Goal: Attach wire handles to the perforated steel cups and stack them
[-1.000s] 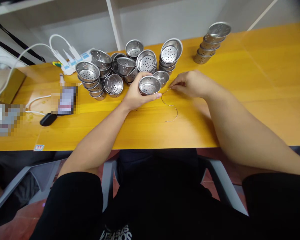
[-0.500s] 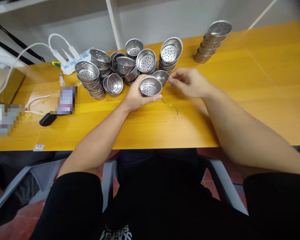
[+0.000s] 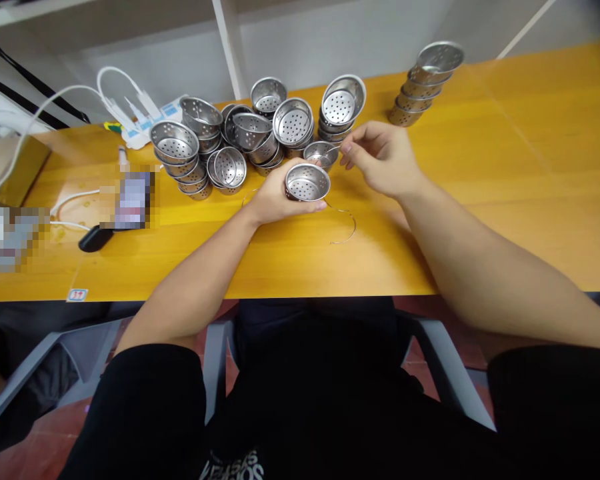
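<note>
My left hand [image 3: 275, 197] is wrapped round a small perforated metal cup [image 3: 307, 183], its open mouth facing up. My right hand [image 3: 380, 157] is to the right of it and higher, thumb and fingertips pinched on a thin wire [image 3: 334, 149] that shows faintly against another perforated cup [image 3: 321, 157] on the table. A curved thin wire [image 3: 354, 227] lies on the tabletop below the held cup; whether it joins the pinched one I cannot tell.
Stacks of perforated metal cups [image 3: 175, 143] stand along the back of the yellow table [image 3: 300, 267]. A separate leaning stack [image 3: 420, 87] is at the back right. At the left are a power strip [image 3: 137, 133] with white cables, a phone [image 3: 133, 200] and a black object [image 3: 96, 239].
My left hand has shifted slightly right and nearer to me with the cup. My right hand has risen a little, and the thin wire at its fingertips now shows more clearly.
</note>
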The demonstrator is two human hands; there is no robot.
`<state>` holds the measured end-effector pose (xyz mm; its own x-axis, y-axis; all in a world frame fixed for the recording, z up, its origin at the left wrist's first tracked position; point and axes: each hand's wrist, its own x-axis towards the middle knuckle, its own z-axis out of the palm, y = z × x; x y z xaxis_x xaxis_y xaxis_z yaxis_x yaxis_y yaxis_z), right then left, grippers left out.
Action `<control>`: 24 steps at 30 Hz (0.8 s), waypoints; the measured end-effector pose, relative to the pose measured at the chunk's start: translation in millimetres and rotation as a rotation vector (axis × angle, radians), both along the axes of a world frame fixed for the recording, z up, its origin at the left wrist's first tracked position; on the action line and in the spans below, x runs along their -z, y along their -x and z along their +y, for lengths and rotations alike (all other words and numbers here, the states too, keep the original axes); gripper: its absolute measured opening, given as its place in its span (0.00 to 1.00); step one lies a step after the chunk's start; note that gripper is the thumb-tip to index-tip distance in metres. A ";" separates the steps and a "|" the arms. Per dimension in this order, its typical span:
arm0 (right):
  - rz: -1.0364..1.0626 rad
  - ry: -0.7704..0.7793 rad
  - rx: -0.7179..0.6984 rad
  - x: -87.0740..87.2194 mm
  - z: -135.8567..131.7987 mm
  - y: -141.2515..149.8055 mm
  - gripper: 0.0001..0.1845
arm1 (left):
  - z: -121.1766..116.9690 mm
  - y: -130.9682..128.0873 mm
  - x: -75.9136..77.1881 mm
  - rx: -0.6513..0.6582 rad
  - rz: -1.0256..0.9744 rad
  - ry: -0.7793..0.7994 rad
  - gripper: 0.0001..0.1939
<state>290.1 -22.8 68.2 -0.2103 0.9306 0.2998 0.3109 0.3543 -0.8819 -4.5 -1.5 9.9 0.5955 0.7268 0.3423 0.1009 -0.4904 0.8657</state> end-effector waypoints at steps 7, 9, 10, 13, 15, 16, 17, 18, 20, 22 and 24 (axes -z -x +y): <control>-0.104 -0.022 -0.026 -1.8 -1.0 -3.9 0.35 | -8.9 0.0 -10.1 -0.002 0.049 -0.032 0.61; -0.241 -0.073 -0.026 -4.4 -2.2 -6.2 0.34 | -9.4 0.5 -11.1 -0.016 0.061 -0.070 0.61; -0.310 -0.087 -0.032 -5.8 -3.1 -7.0 0.34 | -9.6 0.6 -11.4 -0.019 0.066 -0.081 0.61; -0.441 -0.050 -0.059 -9.6 -7.8 -5.8 0.35 | -11.2 0.7 -11.9 -0.020 0.080 -0.088 0.60; -0.471 -0.020 -0.084 -11.4 -12.1 -2.0 0.35 | -11.9 0.5 -11.4 -0.016 0.079 -0.074 0.59; -0.477 -0.015 -0.100 -12.2 -14.2 0.2 0.34 | -11.7 0.4 -10.7 -0.011 0.074 -0.062 0.59; -0.480 -0.013 -0.117 -12.9 -16.0 2.3 0.34 | -11.1 0.3 -9.7 -0.004 0.068 -0.047 0.59; -0.481 -0.012 -0.124 -13.4 -17.4 4.0 0.33 | -10.0 0.1 -8.4 0.001 0.061 -0.032 0.60; -0.483 -0.003 -0.101 -13.8 -18.2 5.2 0.32 | -7.0 -0.1 -5.6 0.004 0.050 -0.015 0.61; -0.481 0.005 -0.049 -12.5 -16.2 3.5 0.32 | -3.7 -0.2 -3.1 -0.009 0.038 -0.020 0.61; -0.456 -0.003 0.005 -9.5 -12.0 0.1 0.33 | -0.9 -0.2 -1.1 -0.026 0.026 -0.034 0.62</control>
